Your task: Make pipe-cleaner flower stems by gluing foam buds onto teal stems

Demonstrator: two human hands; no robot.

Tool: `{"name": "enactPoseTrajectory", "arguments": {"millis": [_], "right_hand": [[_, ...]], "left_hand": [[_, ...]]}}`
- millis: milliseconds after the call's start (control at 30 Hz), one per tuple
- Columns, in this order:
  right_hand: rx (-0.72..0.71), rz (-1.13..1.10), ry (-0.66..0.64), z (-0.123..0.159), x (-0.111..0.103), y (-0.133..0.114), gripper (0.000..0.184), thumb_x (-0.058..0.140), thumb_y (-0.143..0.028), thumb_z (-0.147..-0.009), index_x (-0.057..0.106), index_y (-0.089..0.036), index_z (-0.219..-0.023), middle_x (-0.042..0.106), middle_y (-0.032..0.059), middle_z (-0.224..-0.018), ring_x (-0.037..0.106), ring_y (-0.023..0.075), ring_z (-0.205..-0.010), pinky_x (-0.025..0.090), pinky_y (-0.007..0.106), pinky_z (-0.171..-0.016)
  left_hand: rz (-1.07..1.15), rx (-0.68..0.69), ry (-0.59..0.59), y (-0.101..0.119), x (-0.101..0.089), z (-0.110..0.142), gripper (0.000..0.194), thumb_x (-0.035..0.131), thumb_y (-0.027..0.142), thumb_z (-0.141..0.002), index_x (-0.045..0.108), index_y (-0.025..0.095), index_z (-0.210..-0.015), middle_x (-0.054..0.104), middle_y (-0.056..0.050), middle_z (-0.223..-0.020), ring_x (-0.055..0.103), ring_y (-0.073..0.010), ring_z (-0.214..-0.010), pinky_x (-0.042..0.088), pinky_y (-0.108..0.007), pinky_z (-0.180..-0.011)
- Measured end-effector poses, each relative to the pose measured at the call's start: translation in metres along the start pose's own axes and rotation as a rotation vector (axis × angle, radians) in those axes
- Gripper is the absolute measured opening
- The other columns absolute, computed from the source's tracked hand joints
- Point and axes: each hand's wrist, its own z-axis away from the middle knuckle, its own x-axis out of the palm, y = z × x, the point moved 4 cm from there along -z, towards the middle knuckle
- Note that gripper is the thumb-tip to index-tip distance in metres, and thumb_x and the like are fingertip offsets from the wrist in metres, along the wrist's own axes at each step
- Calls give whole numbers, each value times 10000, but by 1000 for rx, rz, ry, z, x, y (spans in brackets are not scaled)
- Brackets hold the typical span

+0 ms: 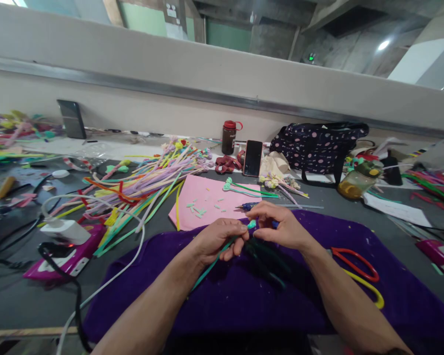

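My left hand (pixel 224 239) is closed around a green pipe cleaner stem (pixel 212 264), which trails down toward my left forearm. A small mint-green fuzzy bud (pixel 251 224) sits at the stem's top, between my two hands. My right hand (pixel 281 224) has its thumb and forefinger curled about the bud, seemingly touching it. Just behind that hand lies a blue glue gun (pixel 248 206), partly hidden, with a clear stick at its rear. Dark-handled pliers (pixel 268 264) rest on the purple cloth (pixel 222 305) below my hands.
Scissors (pixel 358 266) with red and yellow handles lie right of my forearm. Cut mint pieces (pixel 198 209) dot a pink sheet (pixel 185 197). Behind stand a phone (pixel 252 158), a brown bottle (pixel 228 138) and a patterned bag (pixel 314 148). A white cable (pixel 142 241) crosses the left side.
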Motion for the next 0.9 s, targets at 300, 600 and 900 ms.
{"name": "enactPoseTrajectory", "arguments": {"millis": [300,600,900], "right_hand": [[-30,71,87,0,2,-2,202,599,-142,-729,629,-198,-920,555,10,-778,508,104,-617,404,222,-555],[-49,82,98,0,3,-1,175,596,-103,-719,633,-171,-876,564,12,-779,501,96,-611,400,214,-561],[-66,94,91,-1,4,0,174,592,-125,-720,623,-190,-878,557,10,-770,500,98,-605,409,216,-555]], "left_hand": [[-2,9,37,1,2,1,173,503,246,-763,580,109,-691,563,5,-413,410,-46,-242,225,-135,-271],[8,10,43,1,2,1,173,501,253,-765,575,112,-698,566,6,-420,414,-46,-245,221,-132,-270],[13,15,60,2,2,0,171,486,238,-772,575,115,-693,563,7,-417,410,-45,-241,227,-134,-272]]}}
